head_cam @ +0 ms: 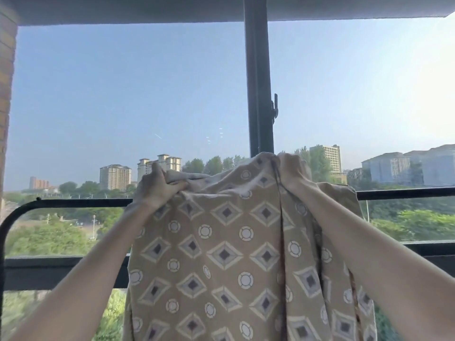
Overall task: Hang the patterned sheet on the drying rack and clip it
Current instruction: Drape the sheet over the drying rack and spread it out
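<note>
I have both forearms reaching forward and up from the bottom corners of the head view, and both hands meet the top of the patterned sheet (221, 254).

Left hand (157, 185): the fingers are curled and the thumb stands up. They grip a bunched length of the sheet's upper edge, with the knuckles towards the camera.

Right hand (293, 173): it is closed on a gathered fold at the highest point of the sheet. The back of the hand faces me and the fingertips are hidden behind the cloth, so I cannot tell how deep the grip goes.

Sheet: tan cloth printed with grey-and-white diamonds and small white rings. It hangs in a broad panel between the two forearms and runs out of the bottom of the frame. A dark seam line drops from the right hand down the cloth. The top edge is held above the black bar of the drying rack (73, 202). To the right of the right hand, a corner of the cloth lies at bar level and covers the bar there. Whether it rests on the bar I cannot tell.

Rack: the bar runs horizontally behind the sheet, shows on both sides of it, and bends downward at its left end.

Surroundings: a dark window post (258, 82) with a handle (275, 108) rises behind the sheet. A brick wall (6, 94) stands at the left edge. Beyond are tower blocks (115, 177), trees and clear sky.
</note>
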A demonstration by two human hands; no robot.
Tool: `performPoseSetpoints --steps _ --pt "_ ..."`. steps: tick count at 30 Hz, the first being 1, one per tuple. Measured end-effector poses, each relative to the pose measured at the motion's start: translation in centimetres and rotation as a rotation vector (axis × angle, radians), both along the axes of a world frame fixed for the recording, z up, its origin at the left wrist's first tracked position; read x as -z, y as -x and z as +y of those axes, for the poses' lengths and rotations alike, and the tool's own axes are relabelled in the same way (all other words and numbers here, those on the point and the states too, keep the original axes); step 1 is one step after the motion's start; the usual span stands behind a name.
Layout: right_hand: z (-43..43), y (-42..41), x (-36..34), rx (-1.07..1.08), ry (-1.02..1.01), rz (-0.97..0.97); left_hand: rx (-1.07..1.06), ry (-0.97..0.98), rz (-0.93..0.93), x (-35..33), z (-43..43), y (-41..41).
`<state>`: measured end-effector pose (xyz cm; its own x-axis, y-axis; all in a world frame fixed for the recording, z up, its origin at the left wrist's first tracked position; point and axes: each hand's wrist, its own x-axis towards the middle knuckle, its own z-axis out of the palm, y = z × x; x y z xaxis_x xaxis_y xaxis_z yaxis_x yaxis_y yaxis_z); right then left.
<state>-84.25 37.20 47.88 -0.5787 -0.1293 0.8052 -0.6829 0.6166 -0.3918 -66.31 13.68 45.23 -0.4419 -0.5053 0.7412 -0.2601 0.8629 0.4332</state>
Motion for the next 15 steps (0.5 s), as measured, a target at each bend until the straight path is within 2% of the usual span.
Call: performPoseSetpoints --steps 3,6,8,10,13,15 --pt "-0.4 0.0 0.1 -0.059 -0.079 0.020 -0.001 0.125 0.093 0.8 -0.1 -0.2" --pt "-0.2 -0.1 0.1 -0.071 -0.227 -0.037 0.035 0.256 -0.031 0.9 -0.6 -0.4" --pt "-0.1 -0.2 0.1 -0.087 -0.299 -0.084 0.037 0.220 -0.126 0.7 -0.8 -0.5" --pt "-0.1 -0.2 0.0 -0.105 -0.341 -0.112 -0.043 0.169 -0.227 0.5 -0.8 -0.6" --pt "-0.3 -0.3 0.0 -0.138 -0.394 -0.211 -0.254 0.317 -0.376 0.2 0.4 -0.8" --pt "-0.4 -0.4 0.0 -0.167 -0.429 -0.275 -0.189 0.370 -0.391 0.6 2.4 -0.9"
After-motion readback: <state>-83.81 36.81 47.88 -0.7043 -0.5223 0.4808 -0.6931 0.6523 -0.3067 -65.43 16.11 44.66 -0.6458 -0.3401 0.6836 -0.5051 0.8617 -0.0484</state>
